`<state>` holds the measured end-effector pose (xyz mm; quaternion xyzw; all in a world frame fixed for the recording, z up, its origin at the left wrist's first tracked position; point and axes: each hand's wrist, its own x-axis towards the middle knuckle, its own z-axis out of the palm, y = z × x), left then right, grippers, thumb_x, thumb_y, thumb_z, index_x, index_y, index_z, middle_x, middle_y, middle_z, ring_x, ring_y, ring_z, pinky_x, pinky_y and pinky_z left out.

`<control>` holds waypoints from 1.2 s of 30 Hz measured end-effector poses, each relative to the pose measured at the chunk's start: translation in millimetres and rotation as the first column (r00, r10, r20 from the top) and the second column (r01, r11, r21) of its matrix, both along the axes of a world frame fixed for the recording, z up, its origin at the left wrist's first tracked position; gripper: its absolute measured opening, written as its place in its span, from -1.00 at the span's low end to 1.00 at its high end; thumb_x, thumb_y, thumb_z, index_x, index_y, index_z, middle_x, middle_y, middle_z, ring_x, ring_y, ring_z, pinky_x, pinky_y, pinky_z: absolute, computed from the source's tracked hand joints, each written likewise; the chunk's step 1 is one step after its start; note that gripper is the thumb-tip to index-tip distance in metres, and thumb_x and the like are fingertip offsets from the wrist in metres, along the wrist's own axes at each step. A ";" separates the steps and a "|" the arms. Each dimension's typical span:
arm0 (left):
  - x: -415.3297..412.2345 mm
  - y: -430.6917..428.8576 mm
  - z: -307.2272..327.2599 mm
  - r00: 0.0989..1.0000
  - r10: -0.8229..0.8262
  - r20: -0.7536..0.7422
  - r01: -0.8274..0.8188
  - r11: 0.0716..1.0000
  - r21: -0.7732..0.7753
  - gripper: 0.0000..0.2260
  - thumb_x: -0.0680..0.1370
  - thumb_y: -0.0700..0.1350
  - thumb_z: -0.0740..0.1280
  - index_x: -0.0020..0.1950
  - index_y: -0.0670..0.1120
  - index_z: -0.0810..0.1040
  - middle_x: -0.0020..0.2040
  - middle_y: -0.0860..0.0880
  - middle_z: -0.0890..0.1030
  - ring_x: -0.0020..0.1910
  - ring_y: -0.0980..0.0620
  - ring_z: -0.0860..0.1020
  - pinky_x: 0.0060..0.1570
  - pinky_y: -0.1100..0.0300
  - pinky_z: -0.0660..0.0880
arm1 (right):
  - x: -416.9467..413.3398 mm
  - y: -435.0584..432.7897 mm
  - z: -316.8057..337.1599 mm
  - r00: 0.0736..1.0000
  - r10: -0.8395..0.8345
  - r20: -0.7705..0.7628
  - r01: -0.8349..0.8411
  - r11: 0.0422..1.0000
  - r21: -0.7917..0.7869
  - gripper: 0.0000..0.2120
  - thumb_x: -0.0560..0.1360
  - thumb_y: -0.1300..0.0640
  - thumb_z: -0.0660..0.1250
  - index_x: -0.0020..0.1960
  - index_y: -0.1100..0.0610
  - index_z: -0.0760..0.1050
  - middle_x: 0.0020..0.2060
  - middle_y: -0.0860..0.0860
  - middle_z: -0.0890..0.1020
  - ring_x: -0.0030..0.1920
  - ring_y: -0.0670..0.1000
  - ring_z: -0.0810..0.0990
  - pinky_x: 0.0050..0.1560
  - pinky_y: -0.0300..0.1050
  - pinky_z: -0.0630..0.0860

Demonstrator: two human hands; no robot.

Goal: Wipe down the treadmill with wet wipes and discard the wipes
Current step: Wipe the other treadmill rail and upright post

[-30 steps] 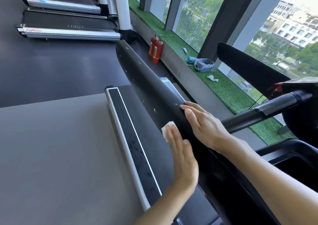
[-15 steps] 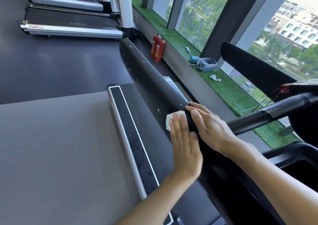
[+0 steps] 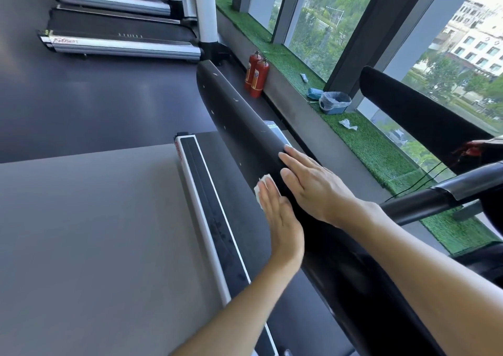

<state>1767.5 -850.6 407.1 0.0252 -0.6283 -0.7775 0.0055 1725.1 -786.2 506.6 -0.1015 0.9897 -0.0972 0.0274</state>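
**Desk:** What have you got on your feed?

**Me:** I see both hands on the treadmill's black side rail (image 3: 245,127). The left hand (image 3: 280,219) is flat, fingers pressed together, pushing a white wet wipe (image 3: 260,186) against the rail's inner face; only the wipe's edge shows past the fingertips. The right hand (image 3: 313,181) lies flat over the top of the rail, fingers straight and close together, holding nothing that I can see.

**Desk:** Where does the treadmill sit?

**Me:** Its grey belt (image 3: 95,233) fills the lower left of my view, with a black foot strip (image 3: 212,206) edged in white between belt and rail. There is red lettering on the strip's far end, too small for me to read.

**Desk:** Any other writing?

**Me:** The next treadmill (image 3: 119,42) has a red script logo on its silver end cap; I can't make it out. Two red fire extinguishers (image 3: 255,75) stand by the ledge with labels I can't read.

**Desk:** And a bin?

**Me:** A small lined bin (image 3: 336,103) sits on the green turf ledge (image 3: 381,148), with a crumpled white wipe (image 3: 348,124) lying just beside it.
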 end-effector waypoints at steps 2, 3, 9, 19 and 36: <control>-4.9 0.2 -1.5 1.000 0.014 0.001 -0.014 1.000 0.014 -0.57 0.74 -0.04 -0.10 0.54 0.20 -0.21 0.55 0.32 -0.28 0.48 0.39 -0.33 0.56 0.03 -0.24 | 2.0 -0.6 -0.8 1.000 -0.006 -0.012 0.007 0.999 0.037 -0.50 0.69 -0.10 -0.04 0.60 -0.02 0.14 0.60 -0.15 0.06 0.57 -0.16 0.04 0.52 -0.11 0.14; 3.0 2.7 -2.1 1.000 0.011 -0.007 -0.011 1.000 0.025 -0.56 0.74 -0.04 -0.09 0.54 0.21 -0.22 0.55 0.33 -0.28 0.48 0.38 -0.33 0.56 0.05 -0.24 | 2.8 -1.2 -0.6 1.000 -0.011 -0.018 0.011 0.999 0.042 -0.49 0.68 -0.12 -0.04 0.60 -0.04 0.13 0.60 -0.16 0.06 0.57 -0.16 0.05 0.51 -0.11 0.15; 19.6 5.4 -6.5 0.992 -0.056 0.115 0.043 0.993 0.112 -0.57 0.72 0.09 -0.09 0.51 0.30 -0.25 0.50 0.41 -0.32 0.48 0.41 -0.30 0.56 0.05 -0.22 | 4.0 -2.0 -0.6 1.000 -0.013 -0.028 0.014 0.999 0.045 -0.48 0.67 -0.15 -0.03 0.60 -0.06 0.14 0.60 -0.20 0.06 0.56 -0.18 0.05 0.46 -0.12 0.22; 19.1 -11.9 5.9 0.950 -0.156 0.272 0.091 0.967 0.236 -0.55 0.70 0.15 -0.13 0.55 0.29 -0.24 0.56 0.33 -0.23 0.45 0.40 -0.01 0.53 0.17 -0.09 | -15.9 -16.5 3.9 0.998 -0.053 -0.044 0.053 0.999 -0.003 -0.51 0.66 -0.17 -0.08 0.53 -0.06 0.26 0.53 -0.17 0.21 0.49 -0.07 0.25 0.39 -0.02 0.27; -44.7 -21.3 7.8 1.000 -0.023 0.016 0.023 1.000 -0.020 -0.55 0.73 0.02 -0.11 0.58 0.16 -0.22 0.54 0.31 -0.30 0.46 0.41 -0.36 0.56 0.06 -0.25 | -21.7 -14.8 1.0 0.983 -0.164 0.084 0.176 0.969 -0.173 -0.50 0.63 -0.28 -0.15 0.51 -0.26 0.25 0.53 -0.39 0.10 0.48 -0.15 0.28 0.41 0.06 0.31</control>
